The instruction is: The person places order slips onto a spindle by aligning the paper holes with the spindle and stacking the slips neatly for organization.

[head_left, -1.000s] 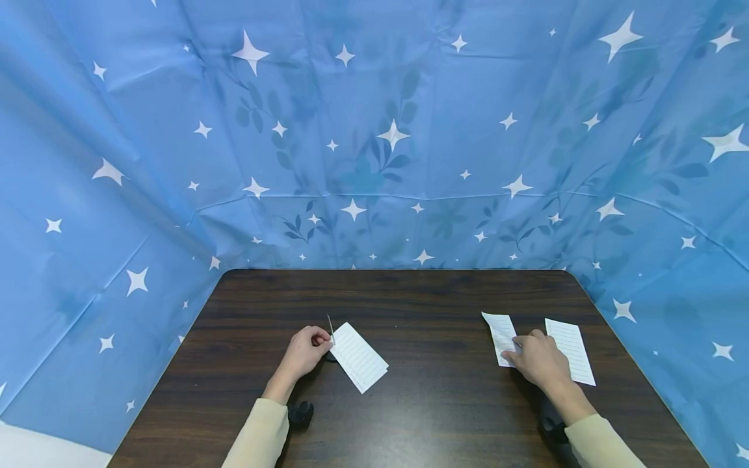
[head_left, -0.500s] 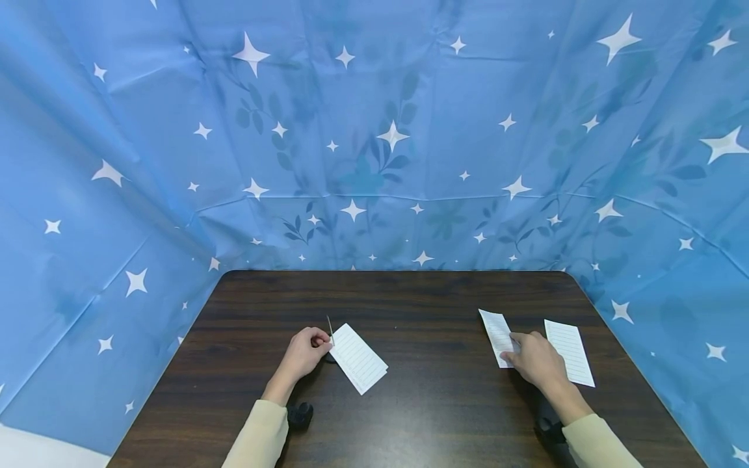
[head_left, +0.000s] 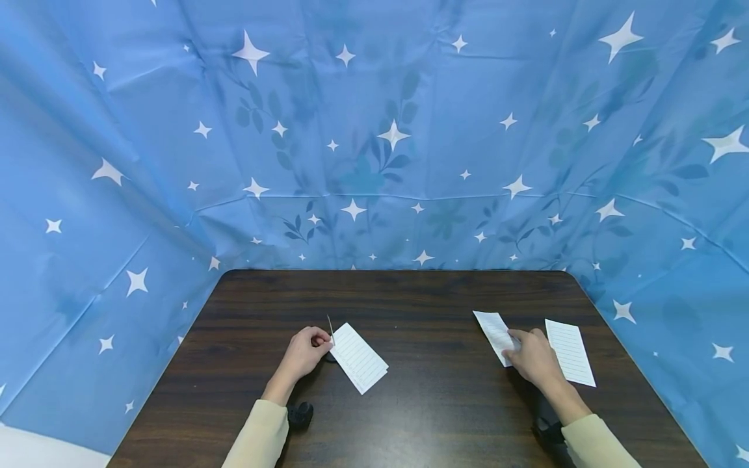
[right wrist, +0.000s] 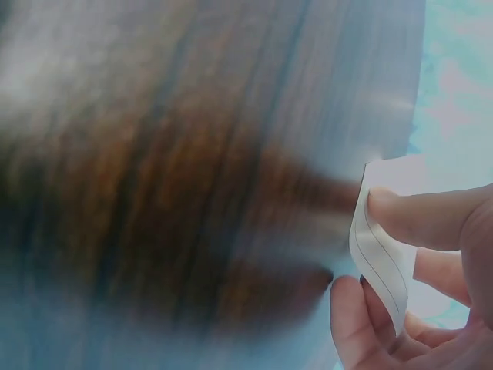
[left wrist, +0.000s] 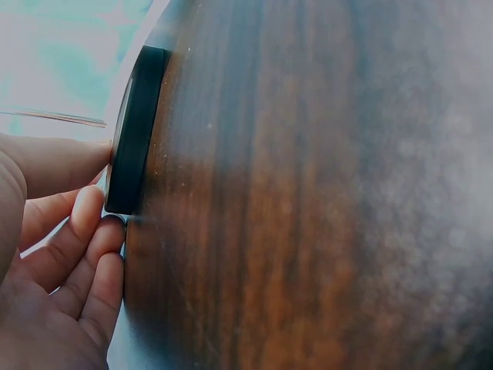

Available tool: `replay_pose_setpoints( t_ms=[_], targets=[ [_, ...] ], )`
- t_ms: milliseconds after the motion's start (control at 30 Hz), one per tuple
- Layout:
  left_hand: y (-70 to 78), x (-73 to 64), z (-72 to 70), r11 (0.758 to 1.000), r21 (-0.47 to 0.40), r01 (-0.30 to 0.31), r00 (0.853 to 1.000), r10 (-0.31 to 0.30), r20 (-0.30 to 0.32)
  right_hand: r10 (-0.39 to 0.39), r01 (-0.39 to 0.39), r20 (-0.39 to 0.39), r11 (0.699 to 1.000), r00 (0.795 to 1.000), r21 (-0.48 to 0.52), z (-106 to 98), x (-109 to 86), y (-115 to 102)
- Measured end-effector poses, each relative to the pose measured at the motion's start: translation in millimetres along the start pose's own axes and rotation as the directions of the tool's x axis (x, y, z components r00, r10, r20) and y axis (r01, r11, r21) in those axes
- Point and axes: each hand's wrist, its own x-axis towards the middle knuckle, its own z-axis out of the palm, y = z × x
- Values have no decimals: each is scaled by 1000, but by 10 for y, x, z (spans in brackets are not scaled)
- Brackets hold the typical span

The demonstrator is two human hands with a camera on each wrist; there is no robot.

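Note:
My left hand [head_left: 304,354] grips the edge of a bill spike, whose black base [left wrist: 139,131] shows between thumb and fingers in the left wrist view. Its thin metal spike [head_left: 330,330] stands up beside the fingertips in the head view. White lined slips [head_left: 358,359] lie over the base at the foot of the spike, fanned slightly apart. My right hand [head_left: 536,357] pinches one lined paper slip [head_left: 493,330] between thumb and fingers. In the right wrist view this held slip [right wrist: 381,247] bends in a curve under the thumb.
Another lined slip [head_left: 570,352] lies on the dark wood table [head_left: 433,403] just right of my right hand. Black wrist cameras [head_left: 300,415] sit under both forearms. A blue star-patterned cloth [head_left: 374,162] hangs behind the table.
My right hand has shifted slightly left, and the far end of its slip has swung left. The left hand, the bill spike and the slips on it stay put.

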Motion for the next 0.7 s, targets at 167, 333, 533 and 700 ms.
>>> replay_pose_setpoints(
  t_ms=[167, 333, 533, 700],
  targets=[
    [4, -2, -2, 1000, -3, 1, 1000, -1, 4, -10, 10, -15, 999, 1000, 43, -9, -3, -23],
    [8, -1, -9, 1000, -2, 3, 1000, -3, 12, -25, 29, -47, 996, 999, 89, -27, -4, -37],
    [10, 1, -4, 1000, -6, -3, 1000, 3, 7, -24, 32, -53, 988, 998, 152, -17, 0, -33],
    [2, 4, 0, 1000, 0, -5, 1000, 5, 5, -14, 22, -45, 984, 999, 177, -3, 5, -31]
  ],
)
